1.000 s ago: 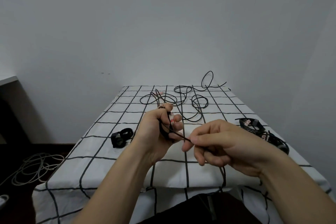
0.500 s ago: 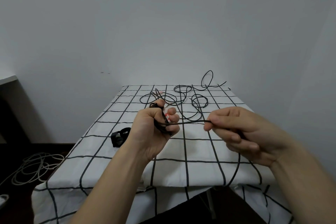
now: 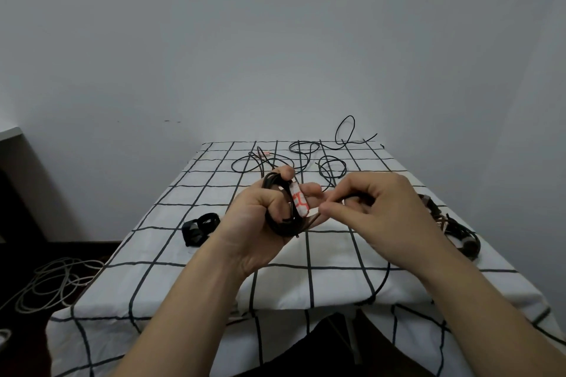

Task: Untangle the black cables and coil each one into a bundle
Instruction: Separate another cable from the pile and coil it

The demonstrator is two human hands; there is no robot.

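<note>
My left hand (image 3: 260,217) is raised over the table and closed around a small coil of black cable (image 3: 280,208) with a white and orange tag on it. My right hand (image 3: 376,211) pinches the loose run of that same cable close beside the coil, fingertips nearly touching my left fingers. More black cable (image 3: 303,156) lies tangled in loops at the far end of the table (image 3: 171,281). A coiled black bundle (image 3: 199,228) rests at the left, and several coiled bundles (image 3: 453,229) lie at the right edge, partly hidden by my right hand.
A white cloth with a black grid covers the table, which butts against the grey wall. A pile of pale cable (image 3: 52,281) lies on the dark floor at the left. A white shelf edge (image 3: 9,131) shows at far left.
My right hand swung out to the right with the cable, then came back in beside my left hand. The coil in my left hand has gained a loop.
</note>
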